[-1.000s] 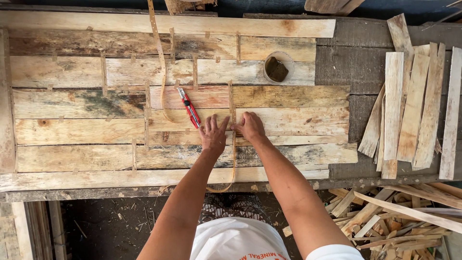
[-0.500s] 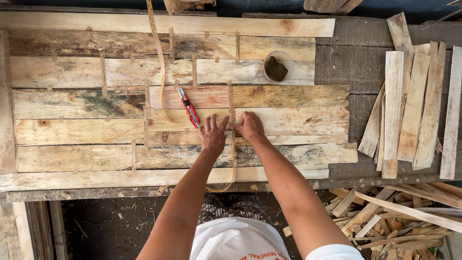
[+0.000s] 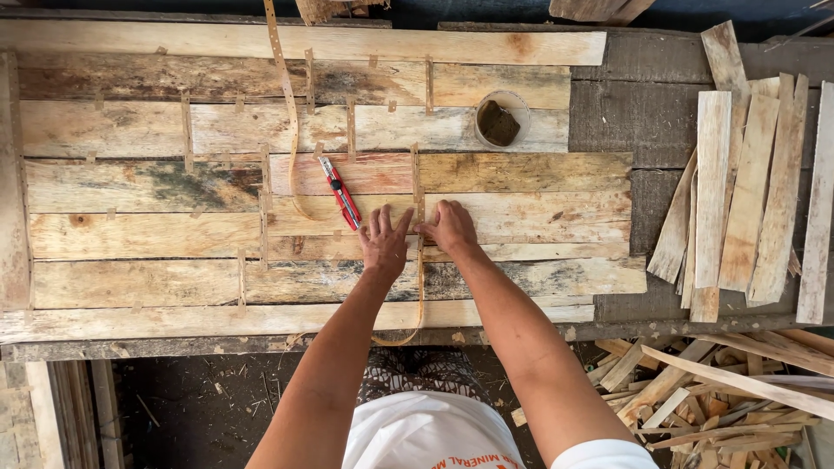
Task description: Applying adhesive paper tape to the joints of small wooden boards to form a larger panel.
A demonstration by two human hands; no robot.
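The fingertips of the left hand (image 3: 385,241) lie spread and flat, pressing a thin tan paper tape strip (image 3: 419,204) onto the patchwork panel of weathered wooden planks (image 3: 521,208). The right hand (image 3: 450,227) presses the same strip with bent fingers; whether it pinches the tape or only pushes cannot be told, as the knuckles hide the tips. The strip runs under both hands, and its lower end loops off the panel's near edge. Just left of the left hand lies a red utility knife (image 3: 340,191), untouched. Beyond the strip, near the panel's far-right part, sits a round white cup (image 3: 501,119) with dark, unclear contents. Right of the panel, pale loose wooden slats (image 3: 747,191) crowd the bench.
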